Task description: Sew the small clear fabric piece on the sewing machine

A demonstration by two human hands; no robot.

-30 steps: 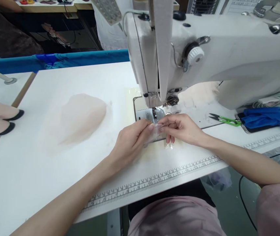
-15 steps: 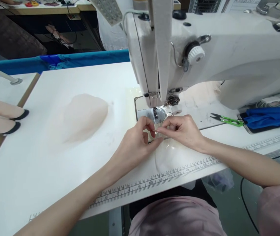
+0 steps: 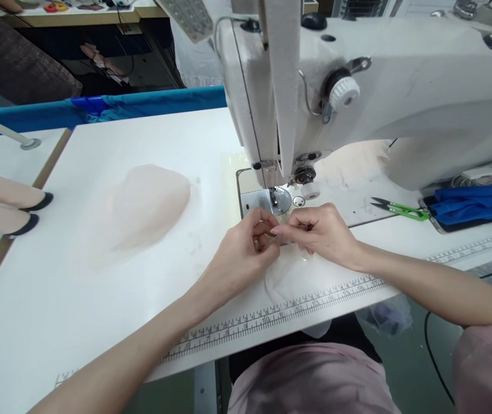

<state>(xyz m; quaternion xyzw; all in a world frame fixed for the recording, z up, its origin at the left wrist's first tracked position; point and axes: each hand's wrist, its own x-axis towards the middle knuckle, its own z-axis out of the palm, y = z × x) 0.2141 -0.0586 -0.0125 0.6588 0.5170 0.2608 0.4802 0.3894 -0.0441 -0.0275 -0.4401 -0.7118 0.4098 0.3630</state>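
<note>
Fingers point(image 3: 260, 217) of the left hand point(image 3: 243, 250) are curled and drawn narrow, their tips brought against those of the right hand point(image 3: 332, 238), whose thumb and index finger are likewise pinched together. Between the two sets of fingertips a thin translucent material point(image 3: 286, 273) is held, part of it being spread over the table point(image 3: 34, 322) just below the hands; its full outline cannot be made out. Both hands are placed directly in front of the presser foot point(image 3: 274, 198) of a white sewing machine point(image 3: 392, 69), and the near part of the metal needle plate point(image 3: 252, 199) is covered by them. Along the front edge of the table a printed ruler scale point(image 3: 267, 319) is seen, passing below both wrists. To the left of the machine, well apart from the hands, a sheer beige piece point(image 3: 153, 198) is laid flat. To the right, green-handled snips point(image 3: 403, 210) are laid with their blades pointed toward the machine. Just beside them, a crumpled blue cloth point(image 3: 479, 204) is rested on a dark flat object point(image 3: 446, 225).
</note>
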